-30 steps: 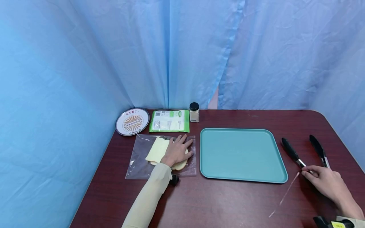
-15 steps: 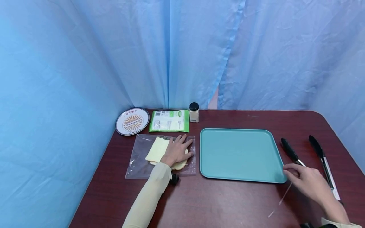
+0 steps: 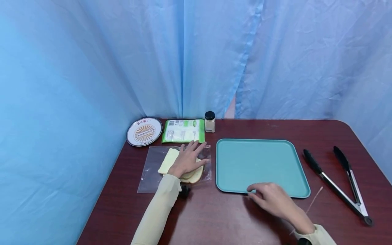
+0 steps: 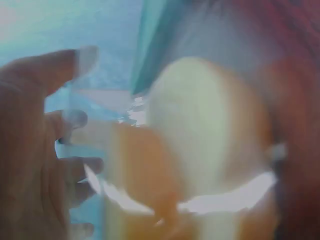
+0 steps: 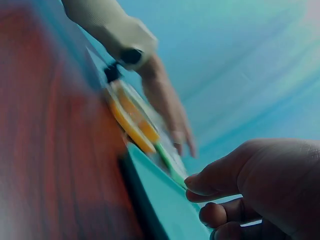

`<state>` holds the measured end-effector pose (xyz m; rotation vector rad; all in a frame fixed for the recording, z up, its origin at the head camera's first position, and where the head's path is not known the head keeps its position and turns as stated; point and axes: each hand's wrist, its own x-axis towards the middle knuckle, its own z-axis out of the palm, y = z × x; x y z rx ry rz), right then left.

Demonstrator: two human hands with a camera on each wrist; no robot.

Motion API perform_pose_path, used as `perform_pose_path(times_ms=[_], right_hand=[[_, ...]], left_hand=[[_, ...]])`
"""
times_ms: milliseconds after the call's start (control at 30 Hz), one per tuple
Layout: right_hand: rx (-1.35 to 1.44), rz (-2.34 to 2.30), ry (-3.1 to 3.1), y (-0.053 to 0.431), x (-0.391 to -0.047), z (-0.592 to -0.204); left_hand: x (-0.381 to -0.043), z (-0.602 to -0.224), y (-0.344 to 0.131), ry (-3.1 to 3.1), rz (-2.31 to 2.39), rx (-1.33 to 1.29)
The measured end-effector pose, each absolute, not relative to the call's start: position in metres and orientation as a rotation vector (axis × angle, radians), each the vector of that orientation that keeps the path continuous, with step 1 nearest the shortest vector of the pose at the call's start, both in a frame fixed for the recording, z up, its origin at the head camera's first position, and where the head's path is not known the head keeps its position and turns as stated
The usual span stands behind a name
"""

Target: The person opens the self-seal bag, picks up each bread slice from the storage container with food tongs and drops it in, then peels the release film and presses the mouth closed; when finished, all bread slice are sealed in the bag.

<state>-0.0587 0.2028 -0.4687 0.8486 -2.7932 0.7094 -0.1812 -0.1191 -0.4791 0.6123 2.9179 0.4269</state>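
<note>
Slices of bread [image 3: 167, 162] lie overlapped in a clear plastic bag [image 3: 149, 173] on the left of the table. My left hand [image 3: 188, 160] is over the bread with fingers spread, its palm facing down. The left wrist view shows the slices blurred behind shiny film [image 4: 230, 197], beside the fingers. Over the front edge of the teal tray [image 3: 254, 163] hovers my right hand [image 3: 272, 200], thumb and fingers loosely bent with nothing between them. Tongs [image 3: 311, 161] with black tips lie spread on the table right of the tray.
At the back left are a patterned white plate [image 3: 144, 132], a green and white packet [image 3: 183, 131] and a black-capped jar [image 3: 209, 121]. A thin pale strip [image 3: 314, 200] lies between tray and tongs. Blue curtains [image 3: 128, 61] hang behind the table.
My right hand has left the tongs, which stay on the table, and moved left to the tray's front edge. The left hand has lifted slightly from the bread.
</note>
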Motion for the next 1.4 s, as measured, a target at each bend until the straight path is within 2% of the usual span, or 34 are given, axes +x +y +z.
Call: perform_pose_path(times_ms=[567,767,1033,1400], right_hand=[[1.293,0.621,-2.473,0.106,-0.040,-0.488],[1.373,0.490,-2.413,0.073,-0.033,-0.493],[1.450,0.098,-2.516,0.033,-0.025,-0.502],[1.443,-0.121,-2.618,0.008,-0.029,-0.507]], left_hand=[[-0.177,-0.447,-0.187,2.950,0.559,0.523],[-0.168,-0.456,-0.202,2.933,0.533,0.607],[-0.169,-0.472,-0.207,2.874,0.570,0.742],[-0.170,-0.484,-0.208,2.847,0.466,0.723]])
